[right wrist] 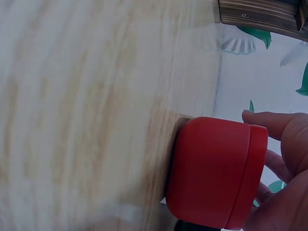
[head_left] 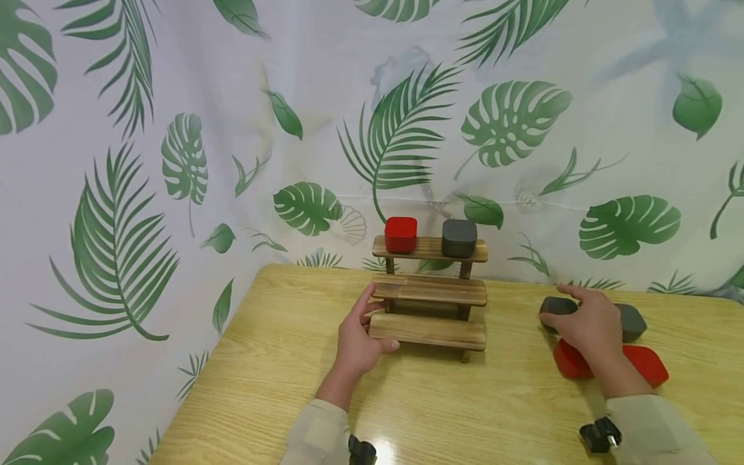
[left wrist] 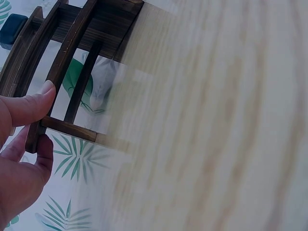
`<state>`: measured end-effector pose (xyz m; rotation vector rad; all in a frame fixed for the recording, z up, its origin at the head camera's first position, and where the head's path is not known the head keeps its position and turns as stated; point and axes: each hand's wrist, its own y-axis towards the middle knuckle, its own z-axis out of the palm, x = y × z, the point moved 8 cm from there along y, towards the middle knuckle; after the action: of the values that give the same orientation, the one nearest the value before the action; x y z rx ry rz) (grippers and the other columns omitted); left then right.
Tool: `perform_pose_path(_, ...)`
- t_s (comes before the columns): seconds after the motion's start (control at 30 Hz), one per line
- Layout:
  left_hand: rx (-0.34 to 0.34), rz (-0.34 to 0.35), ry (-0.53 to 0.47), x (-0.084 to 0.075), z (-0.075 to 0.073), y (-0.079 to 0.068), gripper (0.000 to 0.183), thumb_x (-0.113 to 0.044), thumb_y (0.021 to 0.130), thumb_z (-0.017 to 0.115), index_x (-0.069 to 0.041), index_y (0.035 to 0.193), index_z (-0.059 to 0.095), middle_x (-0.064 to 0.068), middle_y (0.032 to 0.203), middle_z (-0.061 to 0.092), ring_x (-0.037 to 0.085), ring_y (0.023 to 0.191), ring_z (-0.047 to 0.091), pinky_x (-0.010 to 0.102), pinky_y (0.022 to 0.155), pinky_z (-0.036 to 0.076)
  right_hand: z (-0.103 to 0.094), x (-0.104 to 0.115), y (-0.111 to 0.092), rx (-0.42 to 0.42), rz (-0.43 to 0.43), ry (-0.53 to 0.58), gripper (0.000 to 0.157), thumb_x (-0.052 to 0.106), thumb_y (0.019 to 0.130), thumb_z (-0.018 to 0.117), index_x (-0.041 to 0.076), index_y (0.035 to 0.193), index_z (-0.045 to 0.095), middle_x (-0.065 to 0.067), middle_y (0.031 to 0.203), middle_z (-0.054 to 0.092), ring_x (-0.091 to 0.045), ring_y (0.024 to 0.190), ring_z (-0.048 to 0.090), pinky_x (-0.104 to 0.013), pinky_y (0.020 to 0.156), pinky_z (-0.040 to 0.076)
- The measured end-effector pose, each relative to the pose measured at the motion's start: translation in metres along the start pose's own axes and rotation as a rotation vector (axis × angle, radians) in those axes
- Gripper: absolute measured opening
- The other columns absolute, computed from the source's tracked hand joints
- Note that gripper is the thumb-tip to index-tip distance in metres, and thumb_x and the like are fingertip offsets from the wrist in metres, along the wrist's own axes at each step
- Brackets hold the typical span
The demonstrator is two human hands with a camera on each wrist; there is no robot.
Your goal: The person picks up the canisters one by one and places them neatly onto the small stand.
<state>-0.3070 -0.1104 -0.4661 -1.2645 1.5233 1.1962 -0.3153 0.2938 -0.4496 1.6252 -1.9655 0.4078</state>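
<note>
My left hand (head_left: 358, 341) grips the left end of the lowest board of a three-tier wooden stand (head_left: 427, 328), thumb in front and fingers curled beneath, as the left wrist view also shows. At the right, my right hand (head_left: 589, 323) is at a dark grey rounded box (head_left: 556, 305) on the table. Its thumb lies across the box's near side and its index finger reaches past the far edge; I cannot tell whether they pinch it. In the right wrist view, a red box (right wrist: 211, 171) hides that grey box and some fingertips (right wrist: 276, 162) show behind.
A red box (head_left: 401, 234) and a grey box (head_left: 459, 238) stand on the top tier. Around my right hand are another grey box (head_left: 632, 322) and two red ones, one partly under the forearm (head_left: 648, 365). Leaf-patterned cloth (head_left: 325, 129) hangs behind the wooden table (head_left: 442, 407).
</note>
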Motion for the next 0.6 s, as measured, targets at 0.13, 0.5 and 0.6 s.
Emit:
perform_pose_path(0.13, 0.005, -0.004, -0.017, -0.003, 0.0, 0.0, 0.115, 0.02, 0.064, 0.084, -0.027, 0.157, 0.036, 0.009, 0.135, 0.059, 0.034, 0.1, 0.051, 0.036, 0.07, 0.05, 0.002, -0.001, 0.001, 0.011, 0.02, 0.007, 0.071, 0.026, 0.081, 0.083, -0.003, 0.139, 0.055, -0.039, 0.133, 0.046, -0.059, 0.116, 0.039, -0.064, 0.084, 0.044)
perform_pose_path(0.5, 0.001, -0.018, -0.011, -0.005, 0.0, -0.002, 0.112, 0.02, 0.065, 0.083, -0.026, 0.156, 0.037, 0.007, 0.135, 0.058, 0.033, 0.105, 0.049, 0.038, 0.073, 0.05, 0.009, -0.007, -0.001, 0.05, 0.05, -0.008, 0.071, 0.026, 0.08, 0.083, -0.002, 0.139, 0.055, -0.039, 0.135, 0.045, -0.059, 0.117, 0.037, -0.069, 0.088, 0.039)
perform_pose_path(0.6, 0.007, -0.023, -0.023, -0.013, 0.0, -0.005, 0.111, 0.023, 0.065, 0.081, -0.019, 0.157, 0.036, 0.013, 0.137, 0.056, 0.037, 0.107, 0.049, 0.043, 0.076, 0.05, 0.01, -0.009, -0.002, 0.069, 0.062, -0.011, 0.072, 0.027, 0.079, 0.083, -0.002, 0.139, 0.054, -0.039, 0.135, 0.045, -0.06, 0.117, 0.037, -0.069, 0.088, 0.038)
